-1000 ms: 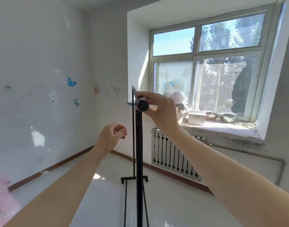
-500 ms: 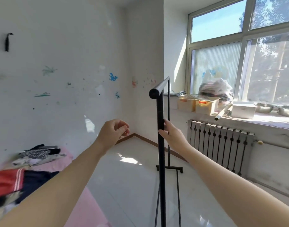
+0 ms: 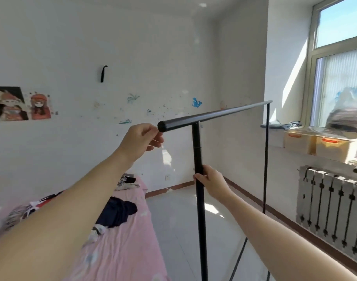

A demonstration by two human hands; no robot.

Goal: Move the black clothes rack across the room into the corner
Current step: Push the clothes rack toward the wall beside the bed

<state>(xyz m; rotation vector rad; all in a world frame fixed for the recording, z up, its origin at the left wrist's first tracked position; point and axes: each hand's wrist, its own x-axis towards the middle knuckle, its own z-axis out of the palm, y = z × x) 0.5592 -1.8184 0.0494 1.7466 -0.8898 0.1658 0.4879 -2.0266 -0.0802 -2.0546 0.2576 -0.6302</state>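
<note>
The black clothes rack (image 3: 216, 114) stands in front of me on the white floor, its top bar running from near left to far right. My right hand (image 3: 211, 180) is shut around the near upright post, about a third of the way down. My left hand (image 3: 142, 138) is at the near end cap of the top bar, fingers loosely curled, fingertips at the cap but not wrapped round it. The far upright is thin and dark against the wall. The rack's feet are mostly out of frame.
A bed with a pink sheet (image 3: 122, 246) and loose clothes lies at the lower left. A radiator (image 3: 331, 201) runs under the window sill on the right, where boxes (image 3: 315, 145) and a bag sit. The room corner (image 3: 218, 175) is beyond the rack.
The view has swung left, so the top bar now shows side-on. My left hand rose to the bar's near end. My right hand stays on the upright post.
</note>
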